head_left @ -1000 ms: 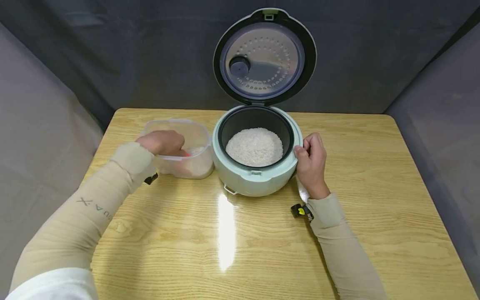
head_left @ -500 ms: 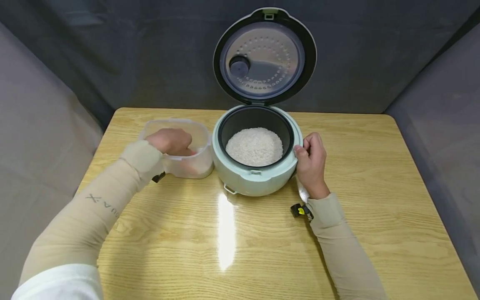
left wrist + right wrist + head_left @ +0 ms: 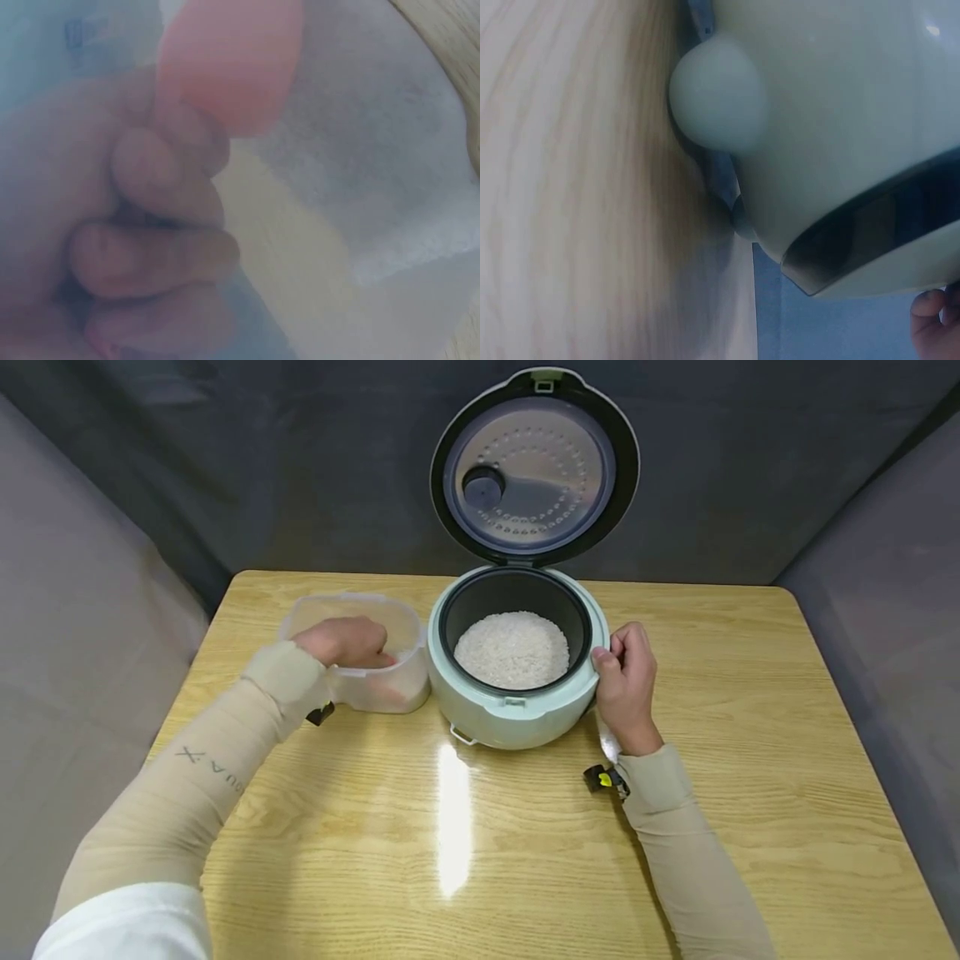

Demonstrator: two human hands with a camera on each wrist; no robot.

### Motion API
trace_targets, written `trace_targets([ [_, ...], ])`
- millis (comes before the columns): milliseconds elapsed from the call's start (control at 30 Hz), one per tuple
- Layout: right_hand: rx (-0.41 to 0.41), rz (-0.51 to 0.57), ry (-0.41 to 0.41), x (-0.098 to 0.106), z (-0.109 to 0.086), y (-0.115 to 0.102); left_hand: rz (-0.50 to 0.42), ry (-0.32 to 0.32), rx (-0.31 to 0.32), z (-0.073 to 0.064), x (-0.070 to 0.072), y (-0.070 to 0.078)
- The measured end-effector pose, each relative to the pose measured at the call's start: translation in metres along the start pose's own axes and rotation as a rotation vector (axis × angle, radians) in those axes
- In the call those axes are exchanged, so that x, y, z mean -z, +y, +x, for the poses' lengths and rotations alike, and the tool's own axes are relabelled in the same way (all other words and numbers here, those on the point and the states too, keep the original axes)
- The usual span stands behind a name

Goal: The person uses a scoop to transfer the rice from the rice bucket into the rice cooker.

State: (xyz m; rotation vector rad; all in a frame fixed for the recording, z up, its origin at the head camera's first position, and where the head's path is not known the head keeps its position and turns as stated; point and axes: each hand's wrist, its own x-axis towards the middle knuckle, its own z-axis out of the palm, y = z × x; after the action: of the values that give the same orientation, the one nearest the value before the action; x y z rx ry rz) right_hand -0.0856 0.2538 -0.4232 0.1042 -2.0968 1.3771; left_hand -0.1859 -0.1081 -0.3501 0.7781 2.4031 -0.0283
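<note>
A pale green rice cooker (image 3: pixel 517 725) stands on the table with its lid (image 3: pixel 547 460) raised. White rice (image 3: pixel 512 650) is heaped in its dark inner pot. My right hand (image 3: pixel 628 689) grips the cooker's right side, thumb near the rim. The right wrist view has the cooker's lower body (image 3: pixel 840 112) and a bit of that hand (image 3: pixel 935 322). Reaching into a clear plastic container (image 3: pixel 405 695), my left hand (image 3: pixel 347 642) holds a pink, rounded scoop (image 3: pixel 232 67). Through the cloudy wall, the curled fingers (image 3: pixel 150 259) and some rice (image 3: pixel 375 150) show; the scoop's full shape is hidden.
The container stands close against the cooker's left side on a wooden table (image 3: pixel 525 852). Behind the raised lid hangs a dark cloth (image 3: pixel 315 468). Something shiny and pale (image 3: pixel 607 742) lies beside the right wrist, partly hidden.
My left hand has moved rightward inside the container, and the scoop's red edge has gone from sight in the head view. My right hand keeps its grip; the head view has shifted slightly.
</note>
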Motion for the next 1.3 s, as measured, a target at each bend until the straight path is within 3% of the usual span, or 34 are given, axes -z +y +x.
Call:
trace_targets([
  [300,0.017,-0.001,0.012,0.0013,0.0021,0.0017,-0.035,0.010,0.032,0.0032,0.0017,0.0001],
  [900,0.005,-0.009,0.020,0.0019,0.0007,0.0007,-0.044,0.008,-0.009,0.0084,0.0018,0.0003],
  [1300,0.006,0.001,0.013,-0.0018,-0.0004,-0.0005,-0.059,0.018,-0.003,0.0065,-0.0009,-0.0031],
])
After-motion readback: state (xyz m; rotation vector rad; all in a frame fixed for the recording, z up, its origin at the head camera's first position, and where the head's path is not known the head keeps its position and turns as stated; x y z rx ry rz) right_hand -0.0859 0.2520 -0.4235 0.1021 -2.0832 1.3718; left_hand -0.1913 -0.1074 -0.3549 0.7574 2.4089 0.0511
